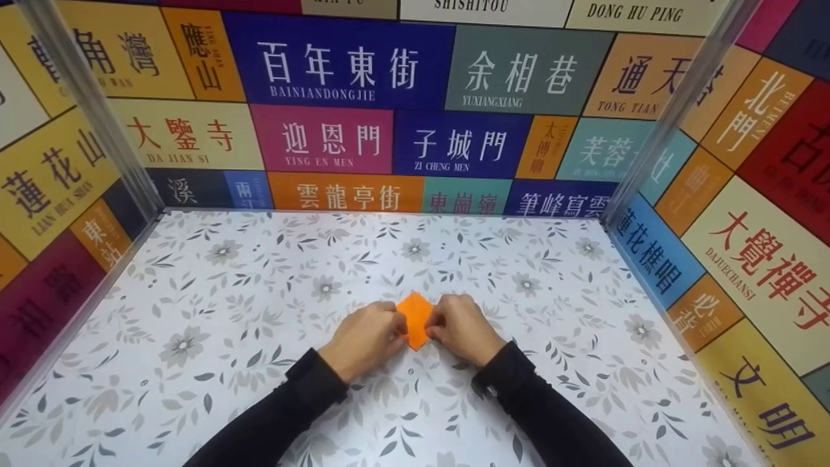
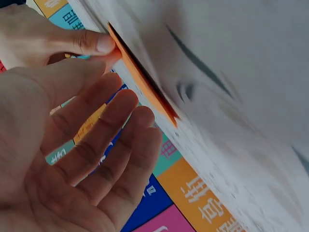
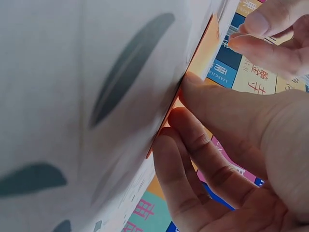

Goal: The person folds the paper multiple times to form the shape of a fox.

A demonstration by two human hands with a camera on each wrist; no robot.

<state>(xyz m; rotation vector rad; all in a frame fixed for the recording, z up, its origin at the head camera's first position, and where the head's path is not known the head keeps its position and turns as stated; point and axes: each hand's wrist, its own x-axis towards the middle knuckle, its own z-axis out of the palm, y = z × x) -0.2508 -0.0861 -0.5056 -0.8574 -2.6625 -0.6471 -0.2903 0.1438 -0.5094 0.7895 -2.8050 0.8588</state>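
A small folded sheet of orange paper (image 1: 415, 320), roughly diamond-shaped with points at top and bottom, lies on the patterned tabletop between both hands. My left hand (image 1: 373, 337) is at its left edge; in the left wrist view the thumb tip overlaps the orange paper (image 2: 145, 84) while the other fingers (image 2: 118, 145) curve loosely beside it. From the right side, my right hand (image 1: 468, 327) pinches the paper's edge. Close up, the right thumb (image 3: 212, 101) and index finger meet at the orange paper (image 3: 205, 43), which sits nearly flat on the table.
White tabletop (image 1: 259, 402) with grey flowers and leaves spreads around the hands. Colourful panels (image 1: 337, 61) with Chinese lettering stand at the back, with similar walls at the left and right (image 1: 752, 259). Clear corner strips (image 1: 97, 104) join the panels.
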